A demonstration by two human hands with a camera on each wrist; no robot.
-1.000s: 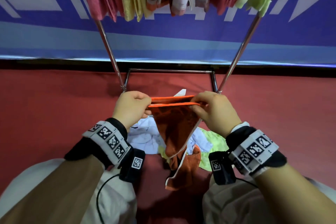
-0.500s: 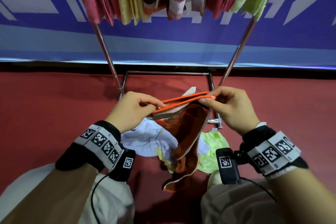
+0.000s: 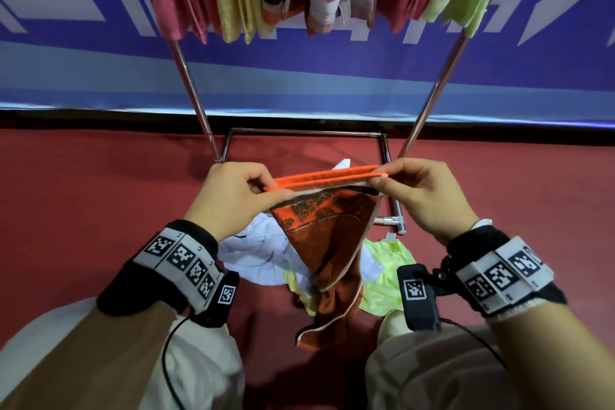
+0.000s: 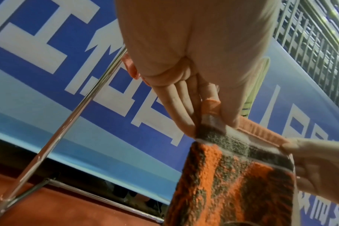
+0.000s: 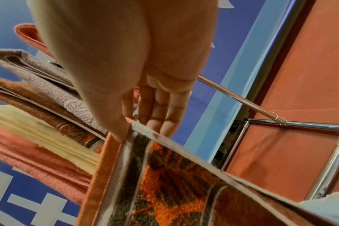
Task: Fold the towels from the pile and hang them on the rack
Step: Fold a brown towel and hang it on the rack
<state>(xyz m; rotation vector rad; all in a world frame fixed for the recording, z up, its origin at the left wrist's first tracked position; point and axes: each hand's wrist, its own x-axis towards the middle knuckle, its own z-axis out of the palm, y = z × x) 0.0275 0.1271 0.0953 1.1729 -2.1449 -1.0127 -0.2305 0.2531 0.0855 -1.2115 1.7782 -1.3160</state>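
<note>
Below the rack (image 3: 188,86), left hand (image 3: 229,196) and right hand (image 3: 422,193) pinch the doubled edge of the orange towel (image 3: 326,230), pulled wider and tauter than before; hanging seems next.

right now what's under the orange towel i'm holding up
A white towel and a lime-green towel lie on the red floor beneath it. The hanging end of the orange towel hides the pile's middle.

Your head view cuts the rack (image 3: 191,86) off at the top; the orange towel (image 3: 327,230) hides maybe half the pile (image 3: 253,253).
</note>
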